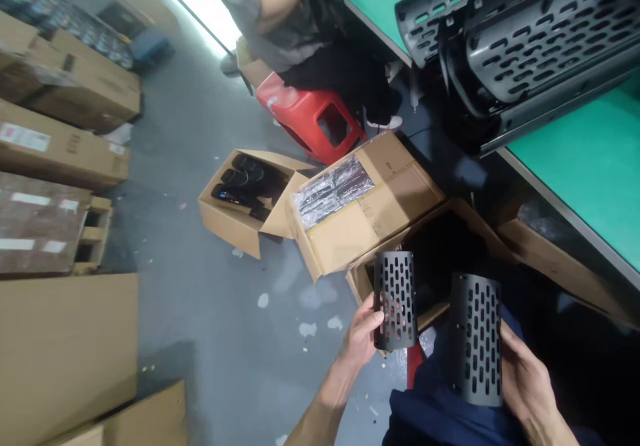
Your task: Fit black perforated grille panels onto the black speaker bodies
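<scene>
The person holds 2 black perforated panels over their lap, 1 in each hand. Both are matte, curved like half-cylinders, and punched with staggered rows of short oblong slots. The left hand (361,337) grips the smaller panel (395,299) by its left edge — thumb pressed on the front face, fingers hidden behind. The right hand (526,378) holds the larger panel (475,339) along its right edge, fingers curled behind it, so the grip is closed on the plastic. Each panel stands nearly upright in the view, long axis running top to bottom, convex side toward the camera, and the slots run the same way. The 2 panels sit just beside each other without touching.

Behind them an open cardboard box (367,274) on the grey concrete floor shows a dark interior. Beside it is a taller carton (360,223) with a glossy plastic bag (331,191) of dark parts on top, and further left a smaller open box (235,223) holds shiny black pieces.

On the green counter (595,159) at right lie large slotted black shells (525,39), hanging over the edge. Another person (280,13) sits on a red plastic stool (310,116) — only the torso and 1 arm show.
</scene>
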The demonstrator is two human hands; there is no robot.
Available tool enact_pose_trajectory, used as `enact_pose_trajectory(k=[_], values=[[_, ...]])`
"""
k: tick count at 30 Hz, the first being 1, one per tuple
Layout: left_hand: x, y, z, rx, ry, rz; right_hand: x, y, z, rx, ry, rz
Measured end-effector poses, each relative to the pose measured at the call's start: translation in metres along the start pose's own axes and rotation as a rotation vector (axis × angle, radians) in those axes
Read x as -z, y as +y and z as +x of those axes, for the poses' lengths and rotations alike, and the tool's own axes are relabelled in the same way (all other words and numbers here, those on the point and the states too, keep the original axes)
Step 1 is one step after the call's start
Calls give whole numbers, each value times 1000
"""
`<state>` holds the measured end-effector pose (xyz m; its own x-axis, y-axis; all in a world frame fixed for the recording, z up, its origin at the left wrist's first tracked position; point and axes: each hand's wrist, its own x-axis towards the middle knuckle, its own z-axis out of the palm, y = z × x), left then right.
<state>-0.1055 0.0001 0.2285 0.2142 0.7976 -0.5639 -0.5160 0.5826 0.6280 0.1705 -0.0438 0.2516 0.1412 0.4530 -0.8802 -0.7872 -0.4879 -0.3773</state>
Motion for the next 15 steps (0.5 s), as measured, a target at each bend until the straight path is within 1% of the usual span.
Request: enact_pose_trajectory(k=[2,5,7,9,11,12,13,15], values=[[-6,0,-4,13,-19,-7,0,2,-3,-8,-31,13],[-20,-5,-9,16,-50,-10,-6,9,-10,-20,-132,4],[-33,-14,-13,6,-99,10,-11,14,-16,12,-218,-42],[-48,-28,-19,4,-175,4,-11,18,-21,97,-259,-128],[-64,-43,-25,15,-256,-32,-1,19,-26,171,-223,-197],[-70,-50,-28,25,-288,-44,8,18,-28,177,-189,-210],[-76,-56,-30,39,-316,-37,20,17,-29,159,-152,-208],[-81,-64,-34,71,-369,73,51,14,-33,50,-85,-183]])
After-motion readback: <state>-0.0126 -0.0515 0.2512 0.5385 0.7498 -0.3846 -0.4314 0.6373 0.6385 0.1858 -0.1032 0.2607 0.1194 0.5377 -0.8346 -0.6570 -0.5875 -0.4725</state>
